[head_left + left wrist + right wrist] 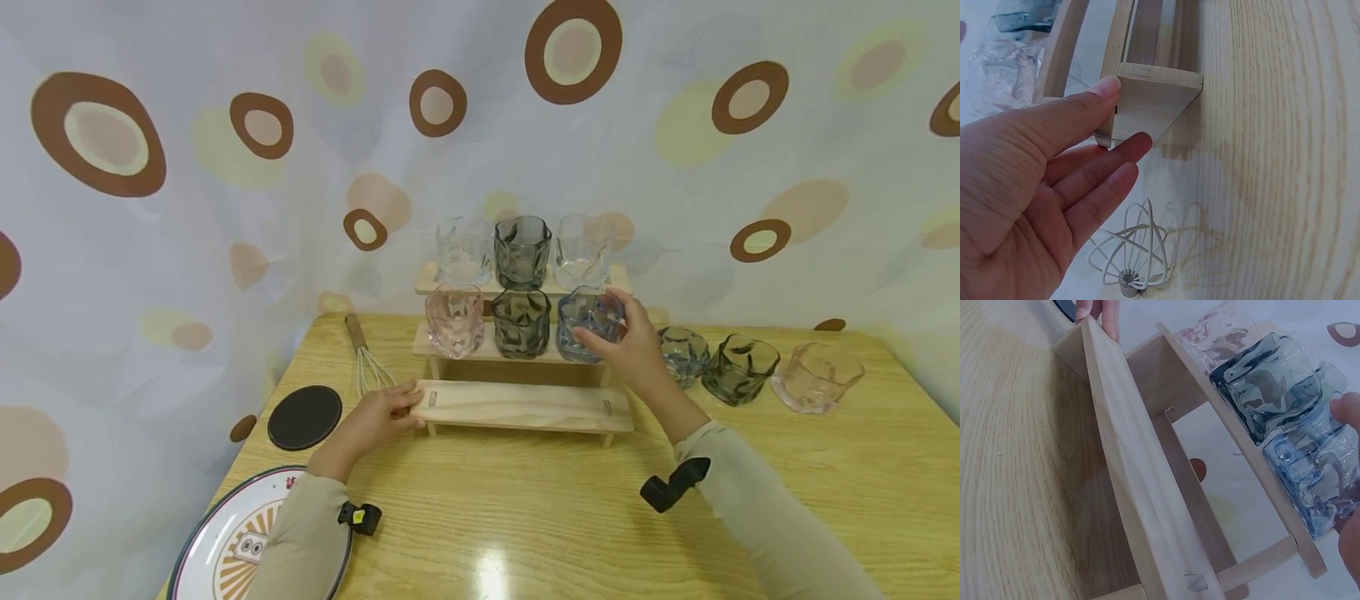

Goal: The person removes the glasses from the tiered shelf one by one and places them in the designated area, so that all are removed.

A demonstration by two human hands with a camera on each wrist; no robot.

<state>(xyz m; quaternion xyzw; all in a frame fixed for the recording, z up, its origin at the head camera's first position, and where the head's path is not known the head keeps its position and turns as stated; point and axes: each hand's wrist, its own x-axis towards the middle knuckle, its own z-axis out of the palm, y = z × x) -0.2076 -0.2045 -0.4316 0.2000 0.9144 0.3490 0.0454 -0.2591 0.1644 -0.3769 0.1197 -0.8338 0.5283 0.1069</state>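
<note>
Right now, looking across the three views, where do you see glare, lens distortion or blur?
Head view: a bright patch of glare sits on the yellow wooden table near the bottom edge, and the wide lens bows the dotted curtain. Left wrist view: the white wire whisk is sharp, while the clear glass behind the left hand is washed out. Right wrist view: the blue faceted glass tumbler looks crisp.

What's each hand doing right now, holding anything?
Left hand: open, straight fingers resting on the end of the wooden rack's bottom step.
Right hand: gripping the blue glass on the middle step.

Whisk (pixel 365 360) left of rack (pixel 522 406)
</note>
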